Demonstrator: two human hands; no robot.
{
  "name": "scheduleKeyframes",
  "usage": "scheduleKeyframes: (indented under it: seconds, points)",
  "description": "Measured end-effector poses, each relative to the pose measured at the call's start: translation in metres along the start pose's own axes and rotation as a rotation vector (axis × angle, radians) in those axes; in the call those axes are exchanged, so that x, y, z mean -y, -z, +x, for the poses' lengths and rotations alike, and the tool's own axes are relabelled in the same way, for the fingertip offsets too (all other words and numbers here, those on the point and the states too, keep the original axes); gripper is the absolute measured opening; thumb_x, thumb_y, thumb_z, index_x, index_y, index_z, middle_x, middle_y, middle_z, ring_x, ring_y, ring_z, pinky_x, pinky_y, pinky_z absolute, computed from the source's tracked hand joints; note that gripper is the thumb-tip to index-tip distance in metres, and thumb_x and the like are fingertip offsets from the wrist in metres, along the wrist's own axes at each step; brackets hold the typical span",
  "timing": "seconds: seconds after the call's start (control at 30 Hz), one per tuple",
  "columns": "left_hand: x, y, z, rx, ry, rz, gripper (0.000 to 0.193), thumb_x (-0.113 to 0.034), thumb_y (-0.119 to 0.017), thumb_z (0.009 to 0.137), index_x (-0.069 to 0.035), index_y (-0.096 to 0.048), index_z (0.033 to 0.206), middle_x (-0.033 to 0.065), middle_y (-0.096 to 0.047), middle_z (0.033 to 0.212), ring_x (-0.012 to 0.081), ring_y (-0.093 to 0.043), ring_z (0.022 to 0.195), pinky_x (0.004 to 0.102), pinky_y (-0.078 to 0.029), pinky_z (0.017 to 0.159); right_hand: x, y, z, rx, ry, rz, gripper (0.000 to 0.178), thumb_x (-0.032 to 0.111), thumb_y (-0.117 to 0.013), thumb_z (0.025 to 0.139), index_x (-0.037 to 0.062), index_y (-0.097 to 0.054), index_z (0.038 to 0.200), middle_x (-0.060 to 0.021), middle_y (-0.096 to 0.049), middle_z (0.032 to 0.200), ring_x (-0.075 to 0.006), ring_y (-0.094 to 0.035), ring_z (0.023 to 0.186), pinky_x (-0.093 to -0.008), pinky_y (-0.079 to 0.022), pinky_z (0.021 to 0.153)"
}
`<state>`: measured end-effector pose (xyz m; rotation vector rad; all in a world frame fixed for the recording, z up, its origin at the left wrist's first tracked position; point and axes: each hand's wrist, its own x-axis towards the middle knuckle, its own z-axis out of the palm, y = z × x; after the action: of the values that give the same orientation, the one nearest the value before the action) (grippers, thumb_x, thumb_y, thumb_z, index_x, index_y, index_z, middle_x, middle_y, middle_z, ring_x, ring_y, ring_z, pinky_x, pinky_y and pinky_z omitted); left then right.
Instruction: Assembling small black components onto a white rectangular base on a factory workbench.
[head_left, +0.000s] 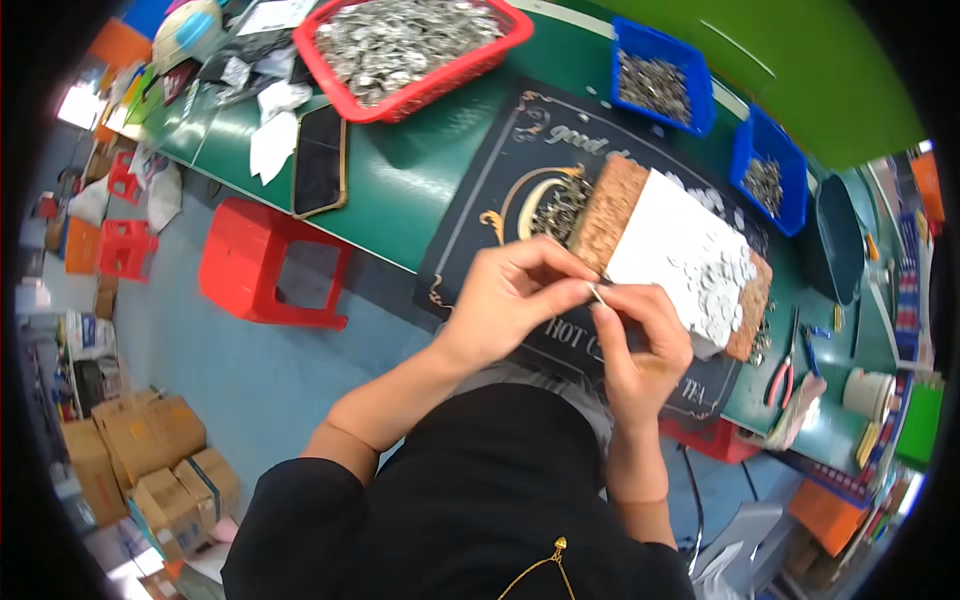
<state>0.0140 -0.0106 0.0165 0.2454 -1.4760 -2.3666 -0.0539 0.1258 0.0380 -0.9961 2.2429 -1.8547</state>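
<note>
My left hand (pixel 520 300) and my right hand (pixel 640 345) meet above the near edge of a dark printed mat (pixel 465 245). Thumb and forefinger of each are pinched on a tiny pale piece (pixel 597 292), too small to name. Just beyond the fingertips stands a cork-covered block (pixel 612 205) with a white sheet (pixel 645 240) over its middle. Many small white flat pieces (pixel 715 290) lie on the sheet. Beside the block's left end, a pile of small metal parts (pixel 562 210) rests on the mat.
A red basket (pixel 350 105) of silvery pieces stands at the back left, near a phone (pixel 320 160). Two blue trays (pixel 700 95) of metal parts sit at the back right. Pliers (pixel 782 370) and a white tub (pixel 868 394) lie right. A red stool (pixel 240 260) stands left.
</note>
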Motion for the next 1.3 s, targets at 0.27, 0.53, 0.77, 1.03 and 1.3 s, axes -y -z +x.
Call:
scheduleKeyframes:
  seconds: [0.27, 0.53, 0.77, 1.03, 1.3]
  points:
    - [-0.001, -0.002, -0.010, 0.092, 0.092, 0.023, 0.021, 0.007, -0.065, 0.082, 0.006, -0.066, 0.104, 0.0102, -0.062, 0.099, 0.0157, -0.062, 0.092, 0.0251, -0.050, 0.079, 0.006, 0.019, -0.001, 0.048, 0.108, -0.232, 0.010, -0.004, -0.070, 0.073, -0.0013, -0.067, 0.083, -0.0088, -0.064, 0.080, -0.0209, -0.060, 0.077, -0.0291, -0.047, 0.072]
    - [0.009, 0.002, 0.001, -0.045, -0.497, 0.970, 0.024, -0.011, -0.078, 0.069, -0.011, -0.074, 0.093, 0.0036, -0.063, 0.113, 0.0267, -0.047, 0.117, 0.0375, -0.038, 0.097, -0.004, 0.019, 0.000, 0.024, 0.087, -0.389, 0.014, 0.002, -0.073, 0.070, 0.0059, -0.073, 0.084, -0.0034, -0.064, 0.081, -0.0225, -0.050, 0.089, -0.0335, -0.039, 0.083]
    - [0.021, -0.004, 0.003, -0.149, -0.520, 1.135, 0.013, -0.020, -0.076, 0.072, -0.017, -0.069, 0.082, -0.0046, -0.057, 0.108, 0.0282, -0.035, 0.116, 0.0414, -0.022, 0.095, -0.008, 0.017, 0.003, -0.005, 0.193, -0.658, 0.013, 0.004, -0.075, 0.069, 0.0072, -0.071, 0.082, -0.0016, -0.059, 0.086, -0.0232, -0.047, 0.097, -0.0354, -0.033, 0.088]
    - [0.024, -0.005, 0.012, -0.104, -0.540, 1.116, 0.028, -0.017, -0.074, 0.075, -0.013, -0.066, 0.102, 0.0015, -0.057, 0.119, 0.0312, -0.036, 0.124, 0.0443, -0.024, 0.102, -0.018, 0.018, 0.011, 0.010, 0.224, -0.558, 0.015, 0.001, -0.075, 0.066, 0.0053, -0.070, 0.079, -0.0040, -0.058, 0.085, -0.0248, -0.049, 0.095, -0.0359, -0.038, 0.083]
    - [0.025, -0.002, 0.019, 0.016, -0.564, 1.169, 0.026, -0.016, -0.070, 0.078, -0.016, -0.070, 0.105, 0.0006, -0.061, 0.123, 0.0257, -0.047, 0.126, 0.0487, -0.012, 0.111, -0.022, 0.014, 0.012, -0.073, 0.328, -0.543, 0.017, -0.003, -0.074, 0.065, 0.0033, -0.070, 0.080, -0.0058, -0.058, 0.083, -0.0255, -0.053, 0.089, -0.0359, -0.043, 0.079]
